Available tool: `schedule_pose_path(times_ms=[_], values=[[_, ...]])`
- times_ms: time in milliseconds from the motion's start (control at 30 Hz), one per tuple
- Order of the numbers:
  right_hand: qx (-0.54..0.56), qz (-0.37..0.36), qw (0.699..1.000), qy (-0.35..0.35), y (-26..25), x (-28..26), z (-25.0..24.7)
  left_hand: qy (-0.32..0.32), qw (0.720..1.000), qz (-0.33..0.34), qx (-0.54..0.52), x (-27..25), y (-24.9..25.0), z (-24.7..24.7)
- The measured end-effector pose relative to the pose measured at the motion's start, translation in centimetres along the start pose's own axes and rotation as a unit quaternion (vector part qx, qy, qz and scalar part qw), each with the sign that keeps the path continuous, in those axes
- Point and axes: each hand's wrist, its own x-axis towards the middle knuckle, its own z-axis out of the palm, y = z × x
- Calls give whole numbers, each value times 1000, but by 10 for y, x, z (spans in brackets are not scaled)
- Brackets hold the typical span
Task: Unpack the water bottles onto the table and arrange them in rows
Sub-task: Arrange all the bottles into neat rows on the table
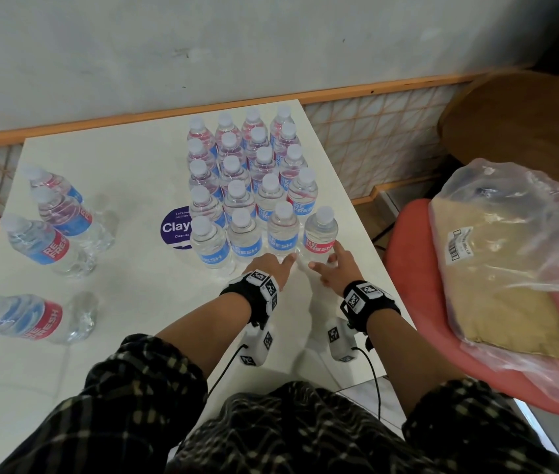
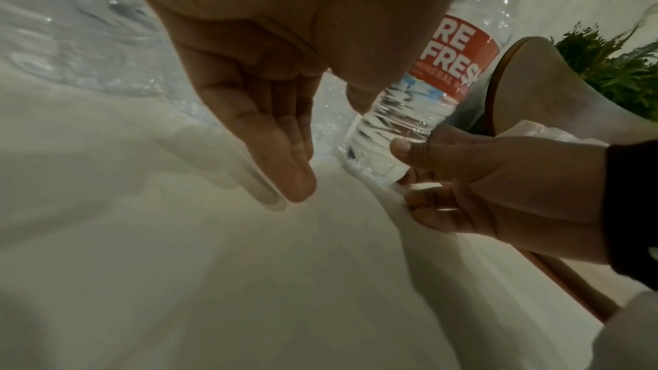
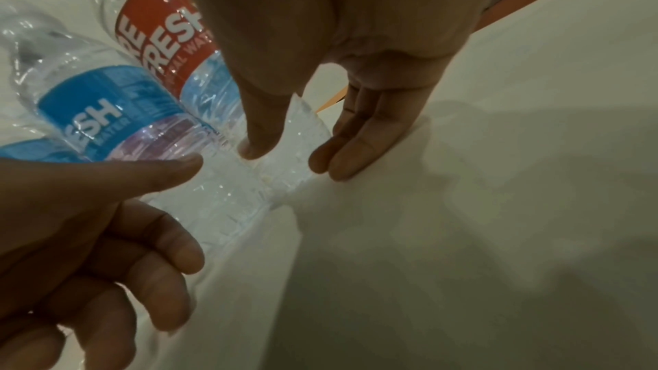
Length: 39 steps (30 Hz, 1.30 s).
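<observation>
Several water bottles stand in rows (image 1: 254, 172) on the white table (image 1: 127, 159). The front right one, a red-label bottle (image 1: 319, 238) (image 2: 409, 111) (image 3: 160, 38), stands upright at the end of the nearest row. My right hand (image 1: 332, 265) (image 2: 480, 179) (image 3: 342, 111) pinches its base, thumb on the near side and straight fingers on the far side. My left hand (image 1: 271, 268) (image 2: 270, 137) (image 3: 107, 221) hovers just left of it with relaxed fingers. Its thumb reaches toward the base of the neighbouring blue-label bottle (image 1: 283, 234) (image 3: 99, 106).
Several loose bottles (image 1: 52, 248) stand apart on the table's left side. A purple sticker (image 1: 175, 229) lies left of the rows. The table's right edge (image 1: 370, 241) runs close to my right hand. Beyond it, a plastic bag (image 1: 497, 261) lies on a red chair (image 1: 408, 268).
</observation>
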Motion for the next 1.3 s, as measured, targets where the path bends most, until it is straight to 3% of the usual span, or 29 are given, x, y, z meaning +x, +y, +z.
schedule_pose_path(times_ms=[200, 367, 600, 833, 1033, 1300], values=[[-27, -24, 999, -9, -11, 3, 6, -30, 999, 7, 16, 0, 0, -5], [14, -38, 999, 27, -25, -1, 4, -12, 998, 22, -50, 4, 5, -3], [-53, -74, 994, 62, -32, 7, 4, -60, 992, -31, -105, 5, 2, -5], [110, -104, 988, 14, -26, -5, 5, -60, 994, -21, -85, -2, 2, -8], [66, -99, 987, 107, -40, 0, 12, -25, 998, 17, -48, -6, 2, -8], [133, -130, 982, 28, -27, -5, 4, -6, 998, 64, -28, -15, 2, -13]])
